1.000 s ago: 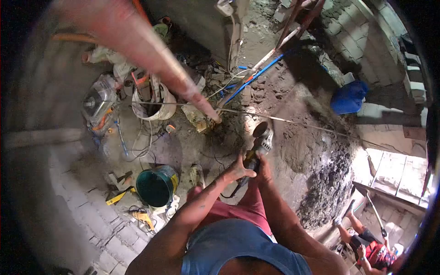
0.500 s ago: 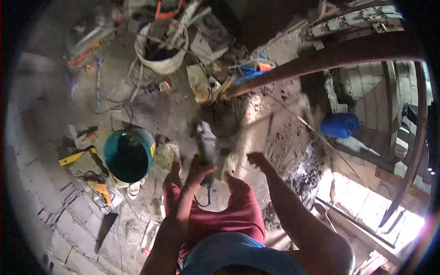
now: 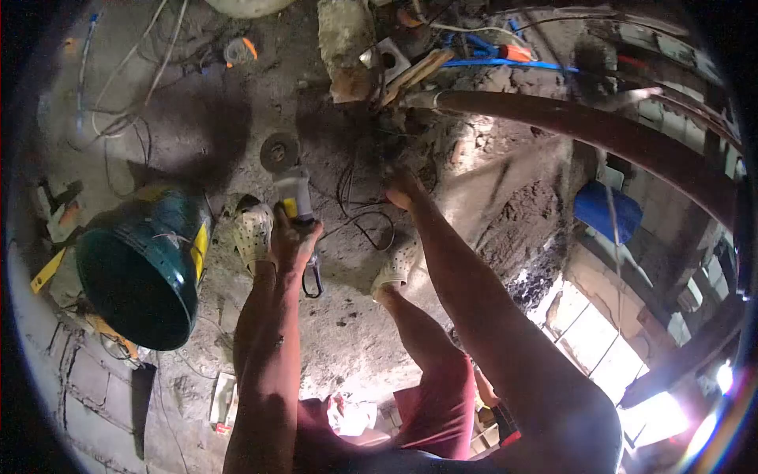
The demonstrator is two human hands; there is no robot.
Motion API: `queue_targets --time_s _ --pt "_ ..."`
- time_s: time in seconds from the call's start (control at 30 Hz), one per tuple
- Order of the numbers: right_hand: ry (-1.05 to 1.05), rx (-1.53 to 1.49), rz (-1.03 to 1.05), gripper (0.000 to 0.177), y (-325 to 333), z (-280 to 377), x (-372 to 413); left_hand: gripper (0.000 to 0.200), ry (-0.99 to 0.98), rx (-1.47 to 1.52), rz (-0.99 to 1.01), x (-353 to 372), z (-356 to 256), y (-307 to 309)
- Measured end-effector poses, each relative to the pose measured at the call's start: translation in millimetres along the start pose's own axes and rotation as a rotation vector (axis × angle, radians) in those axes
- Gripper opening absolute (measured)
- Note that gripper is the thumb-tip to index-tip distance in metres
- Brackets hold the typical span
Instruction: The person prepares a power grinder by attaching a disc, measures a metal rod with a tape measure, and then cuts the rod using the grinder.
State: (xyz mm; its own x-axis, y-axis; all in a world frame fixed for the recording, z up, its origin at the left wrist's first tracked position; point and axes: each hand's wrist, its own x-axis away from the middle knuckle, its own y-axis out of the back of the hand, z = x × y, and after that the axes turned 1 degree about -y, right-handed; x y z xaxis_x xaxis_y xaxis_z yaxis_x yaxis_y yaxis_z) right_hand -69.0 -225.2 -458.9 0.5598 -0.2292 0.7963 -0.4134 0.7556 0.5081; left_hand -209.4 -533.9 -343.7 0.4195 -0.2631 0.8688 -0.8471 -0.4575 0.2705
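Observation:
My left hand point(image 3: 296, 239) is wrapped round the body of a yellow and grey angle grinder point(image 3: 294, 193), whose round disc point(image 3: 279, 152) points away from me over the dirt floor. To the right, my right hand point(image 3: 404, 189) reaches out low over the ground, beside a loop of dark cable point(image 3: 371, 217). Its fingers are blurred and dark, so their pose and anything in them cannot be made out. A light clog point(image 3: 253, 232) on my left foot is close to the grinder; the other clog point(image 3: 395, 267) is below the cable.
A dark green bucket point(image 3: 138, 276) leans at the left, near a yellow level point(image 3: 48, 270). A long brown pole point(image 3: 584, 122) crosses the upper right above a blue container point(image 3: 608, 212). A concrete block point(image 3: 346, 47), wood pieces point(image 3: 416, 75) and a tape roll point(image 3: 240, 52) lie ahead.
My view has shifted forward and down. The grinder in my left hand now shows its disc, and my right hand has moved forward and inward. The green bucket appears more tilted.

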Motion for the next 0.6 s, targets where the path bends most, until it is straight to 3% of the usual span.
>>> queue_targets --time_s 0.03,0.1,0.2,0.23,0.27,0.33,0.37,0.43,0.5,0.53,0.57,0.6 --pt "-0.055 0.376 0.074 0.037 4.5 13.1 -4.1 0.084 0.016 -0.002 0.009 -6.2 -7.9 -3.6" --pt "-0.045 0.406 0.02 0.035 -20.6 10.8 -18.7 0.091 -0.228 -0.042 -0.352 -21.3 -21.0 -16.0" --pt "-0.003 0.511 -0.195 0.029 -47.1 8.0 -32.1 0.094 -0.275 -0.179 -0.424 -78.6 26.6 -50.2" --pt "0.013 0.548 -0.268 0.027 -47.7 10.5 -30.6 0.096 -0.302 -0.248 -0.464 -80.7 9.2 -47.2" --pt "0.009 0.556 -0.26 0.027 -45.3 12.1 -26.8 0.088 -0.122 -0.085 -0.295 -81.4 -7.2 -38.7" --pt "-0.215 0.222 -0.197 0.027 -16.4 42.7 2.5 0.087 -0.185 0.016 -0.339 -125.2 43.1 -71.4" --pt "-0.218 0.235 -0.196 0.027 -12.8 45.4 23.8 0.087 -0.25 0.11 -0.39 -136.6 60.1 -85.7" --pt "-0.149 -0.033 -0.521 0.025 -5.5 44.6 76.1 0.084 -0.206 -0.018 -0.425 -118.6 40.4 -81.7" --pt "0.131 0.469 -0.558 0.019 -11.5 -2.7 118.0 0.092 -0.126 -0.113 -0.307 -129.2 45.4 -83.1" --pt "0.125 0.363 -0.612 0.016 -1.0 -1.9 150.3 0.096 -0.097 -0.157 -0.248 -137.6 47.3 -84.8" --pt "0.115 0.265 -0.676 0.013 13.7 2.2 184.1 0.093 -0.288 -0.341 -0.539 -147.3 62.5 -85.4" --pt "-0.352 -0.096 -0.412 0.012 33.8 13.3 211.9 0.091 -0.482 -0.499 -0.837 -147.6 63.8 -96.8"
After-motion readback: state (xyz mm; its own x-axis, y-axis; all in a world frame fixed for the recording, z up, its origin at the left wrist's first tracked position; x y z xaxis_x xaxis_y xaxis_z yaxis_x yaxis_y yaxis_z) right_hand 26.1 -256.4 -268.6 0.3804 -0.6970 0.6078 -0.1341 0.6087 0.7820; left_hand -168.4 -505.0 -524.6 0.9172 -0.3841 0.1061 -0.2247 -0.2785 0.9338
